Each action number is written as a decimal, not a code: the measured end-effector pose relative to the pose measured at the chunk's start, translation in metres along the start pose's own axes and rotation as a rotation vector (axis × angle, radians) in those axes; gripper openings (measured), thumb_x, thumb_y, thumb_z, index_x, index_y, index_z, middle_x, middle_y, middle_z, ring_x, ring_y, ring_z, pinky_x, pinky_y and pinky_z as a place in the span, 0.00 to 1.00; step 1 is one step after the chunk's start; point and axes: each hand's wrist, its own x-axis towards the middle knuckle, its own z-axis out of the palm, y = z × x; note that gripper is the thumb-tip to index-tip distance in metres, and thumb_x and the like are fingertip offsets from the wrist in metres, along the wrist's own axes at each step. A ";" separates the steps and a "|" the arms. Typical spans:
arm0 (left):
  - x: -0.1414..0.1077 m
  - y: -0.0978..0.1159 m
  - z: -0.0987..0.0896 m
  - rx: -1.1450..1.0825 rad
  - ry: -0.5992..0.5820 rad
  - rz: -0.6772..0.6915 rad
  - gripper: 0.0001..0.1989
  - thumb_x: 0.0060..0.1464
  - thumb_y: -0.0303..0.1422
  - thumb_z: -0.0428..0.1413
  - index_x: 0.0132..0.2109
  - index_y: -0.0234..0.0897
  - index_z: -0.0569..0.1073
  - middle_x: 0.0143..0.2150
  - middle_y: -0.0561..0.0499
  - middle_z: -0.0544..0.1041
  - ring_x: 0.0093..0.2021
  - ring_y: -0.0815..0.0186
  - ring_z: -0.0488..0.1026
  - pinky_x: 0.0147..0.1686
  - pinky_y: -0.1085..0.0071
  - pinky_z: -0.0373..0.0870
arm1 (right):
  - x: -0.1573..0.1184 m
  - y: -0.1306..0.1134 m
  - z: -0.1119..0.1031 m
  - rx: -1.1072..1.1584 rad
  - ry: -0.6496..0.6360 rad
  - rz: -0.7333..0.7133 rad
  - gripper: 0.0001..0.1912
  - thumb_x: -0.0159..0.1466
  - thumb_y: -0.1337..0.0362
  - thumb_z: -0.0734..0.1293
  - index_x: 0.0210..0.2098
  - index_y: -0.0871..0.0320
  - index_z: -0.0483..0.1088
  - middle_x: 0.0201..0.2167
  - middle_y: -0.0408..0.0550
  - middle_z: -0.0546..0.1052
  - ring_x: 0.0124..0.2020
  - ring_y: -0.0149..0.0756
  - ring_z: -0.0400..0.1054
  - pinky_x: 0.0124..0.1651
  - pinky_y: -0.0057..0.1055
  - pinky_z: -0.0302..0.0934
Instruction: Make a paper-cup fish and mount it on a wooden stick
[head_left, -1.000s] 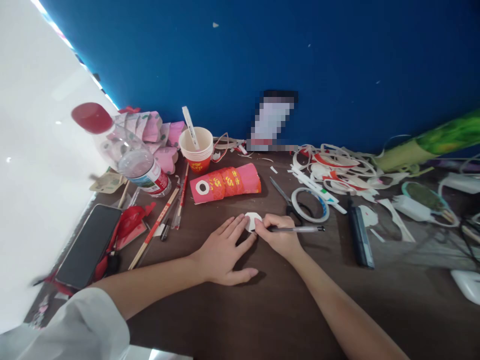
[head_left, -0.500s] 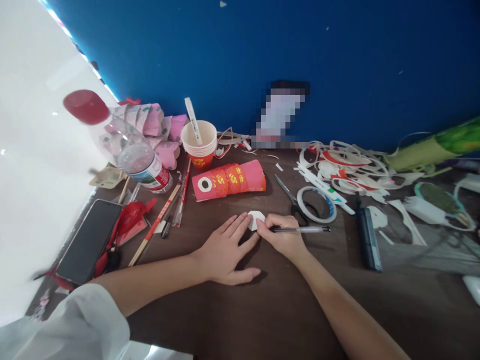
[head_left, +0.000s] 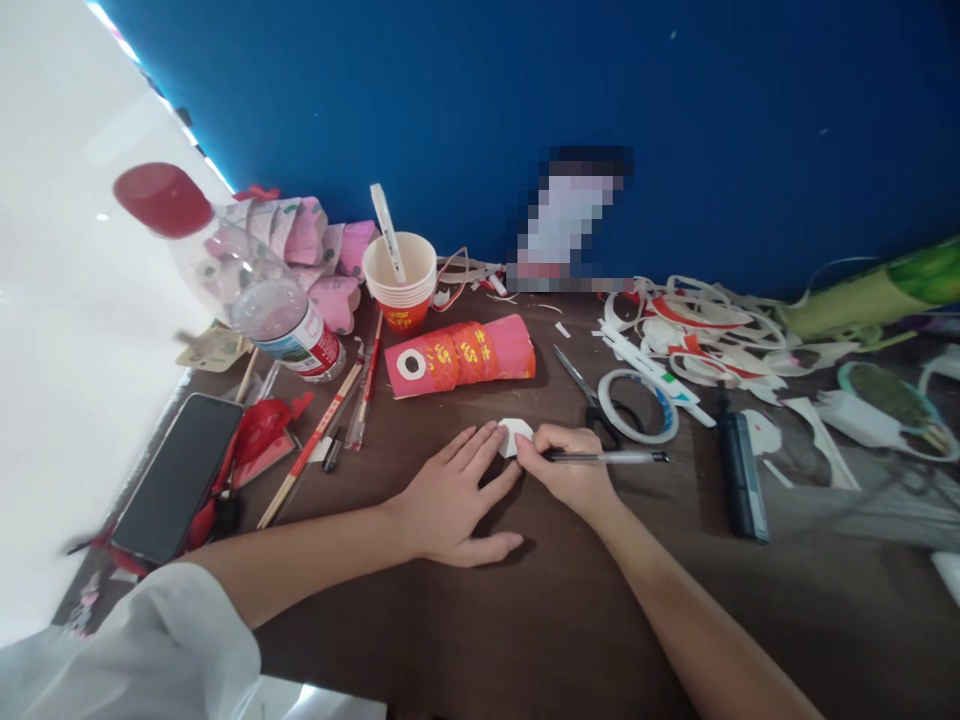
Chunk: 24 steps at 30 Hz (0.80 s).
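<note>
A small white paper piece [head_left: 515,438] with cut corners lies flat on the dark table [head_left: 480,640]. My left hand [head_left: 454,495] is spread flat beside it, its fingertips touching the paper's left edge. In my right hand [head_left: 574,475] is a pen [head_left: 630,457], its back end pointing right; the writing tip is hidden by my fingers at the paper's right side. Just beyond lies a red and pink paper tube [head_left: 472,355] with gold print and a white ring. Scissors [head_left: 576,375] rest to the right, partly under a roll of tape [head_left: 637,405].
On the left are a phone [head_left: 178,478], a tilted-looking plastic bottle [head_left: 281,325], chopsticks [head_left: 311,445] and a pen cap [head_left: 332,452]. Stacked paper cups [head_left: 400,275] hold a marker [head_left: 388,232]. Paper scraps [head_left: 705,325] pile at the back right, near a dark blue handheld object [head_left: 742,475].
The view has shifted slightly. Both hands keep nearly the same place, the left flat at the paper's edge and the right gripping the pen.
</note>
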 end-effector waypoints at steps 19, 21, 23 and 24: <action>0.000 0.000 0.002 -0.015 0.005 -0.009 0.38 0.57 0.53 0.46 0.63 0.29 0.57 0.68 0.25 0.47 0.69 0.41 0.45 0.63 0.46 0.52 | 0.001 -0.004 0.002 -0.020 0.036 -0.031 0.20 0.58 0.64 0.66 0.13 0.58 0.60 0.10 0.36 0.62 0.13 0.22 0.53 0.19 0.23 0.50; 0.000 0.000 0.002 -0.013 0.005 -0.009 0.37 0.57 0.53 0.46 0.63 0.28 0.58 0.68 0.24 0.47 0.68 0.40 0.46 0.63 0.47 0.52 | 0.000 -0.004 0.002 -0.024 0.044 -0.009 0.20 0.59 0.63 0.66 0.13 0.58 0.61 0.10 0.36 0.63 0.13 0.22 0.54 0.19 0.23 0.50; 0.000 0.000 0.001 -0.013 0.006 -0.011 0.37 0.57 0.53 0.46 0.63 0.28 0.59 0.68 0.24 0.47 0.68 0.40 0.46 0.63 0.46 0.51 | 0.001 -0.005 0.003 -0.026 0.060 0.023 0.20 0.59 0.62 0.66 0.13 0.58 0.62 0.10 0.36 0.64 0.13 0.22 0.54 0.19 0.23 0.50; 0.000 0.000 0.001 -0.013 0.008 -0.012 0.37 0.56 0.53 0.46 0.63 0.28 0.59 0.68 0.25 0.48 0.68 0.40 0.46 0.63 0.46 0.51 | 0.001 -0.006 0.003 -0.029 0.069 0.039 0.20 0.59 0.62 0.66 0.13 0.58 0.62 0.10 0.36 0.64 0.13 0.23 0.54 0.19 0.23 0.50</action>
